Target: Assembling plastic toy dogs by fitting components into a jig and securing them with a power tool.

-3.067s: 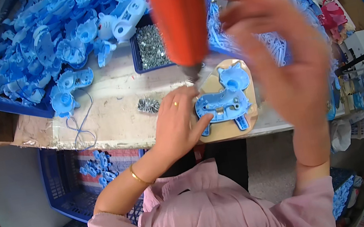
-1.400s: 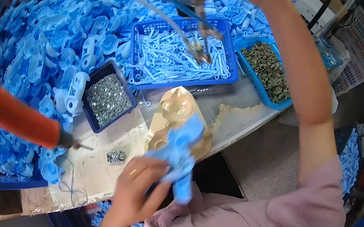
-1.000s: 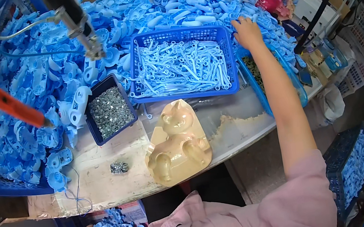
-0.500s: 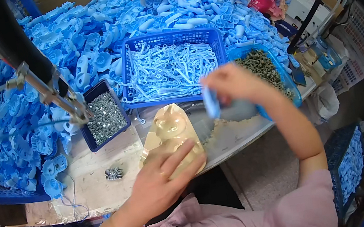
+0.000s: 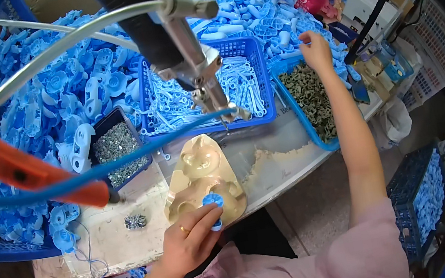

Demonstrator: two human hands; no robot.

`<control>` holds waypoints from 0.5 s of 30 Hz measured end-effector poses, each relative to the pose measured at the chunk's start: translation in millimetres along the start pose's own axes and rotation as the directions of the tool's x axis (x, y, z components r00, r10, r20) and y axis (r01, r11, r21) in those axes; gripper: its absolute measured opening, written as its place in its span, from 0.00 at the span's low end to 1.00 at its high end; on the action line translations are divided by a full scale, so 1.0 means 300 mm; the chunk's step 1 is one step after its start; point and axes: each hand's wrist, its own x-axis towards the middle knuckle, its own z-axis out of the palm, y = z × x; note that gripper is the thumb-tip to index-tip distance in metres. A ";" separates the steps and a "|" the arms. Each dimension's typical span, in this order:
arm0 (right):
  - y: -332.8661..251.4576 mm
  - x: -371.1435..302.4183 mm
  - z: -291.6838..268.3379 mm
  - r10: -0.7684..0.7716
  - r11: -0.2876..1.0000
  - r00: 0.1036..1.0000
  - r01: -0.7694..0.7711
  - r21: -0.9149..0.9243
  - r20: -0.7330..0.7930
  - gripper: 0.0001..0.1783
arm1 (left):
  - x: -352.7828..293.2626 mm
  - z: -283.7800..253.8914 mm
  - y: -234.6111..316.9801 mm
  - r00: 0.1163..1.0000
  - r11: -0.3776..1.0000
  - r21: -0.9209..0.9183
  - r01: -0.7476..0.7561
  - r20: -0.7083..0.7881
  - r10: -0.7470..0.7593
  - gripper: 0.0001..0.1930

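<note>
My left hand [image 5: 192,239] is closed around a small blue plastic piece [image 5: 213,200], holding it at the near edge of a beige moulded fixture [image 5: 201,163]. The fixture's hollows show above my fingers. My right hand [image 5: 316,54] is stretched out to the far right, at the edge of the heaped blue parts [image 5: 280,26]. Its fingers are slightly bent and apart, and I see nothing in them. Just below that wrist is a light-blue tray [image 5: 283,90] of dark metal pieces.
A black screwdriving tool [image 5: 207,80] with a metal head hangs before a blue basket [image 5: 263,82] of slim blue rods. An orange-handled tool [image 5: 43,175] and blue hose cross the left side. Behind them stands a dark tray [image 5: 142,134] of screws. Blue shells [image 5: 45,98] pile up left.
My right hand has gone farther away, without the blue piece it carried. My left hand has drawn nearer and now grips a blue piece. The hanging tool has swung right, and an orange one appears.
</note>
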 end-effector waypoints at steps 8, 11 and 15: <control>0.007 0.077 0.113 -0.185 0.963 0.980 0.196 -0.187 0.075 0.19 | -0.033 0.015 -0.004 0.998 0.999 0.008 0.042 -0.037 -0.042 0.23; -0.023 0.084 0.091 -0.148 0.952 0.982 0.173 -0.254 0.117 0.14 | -0.046 -0.003 -0.006 0.999 0.997 0.078 0.001 -0.033 0.002 0.23; -0.038 0.072 -0.003 -0.215 0.868 0.971 0.141 -0.476 -0.105 0.15 | -0.109 -0.037 -0.024 1.000 0.961 0.275 0.013 -0.005 -0.012 0.26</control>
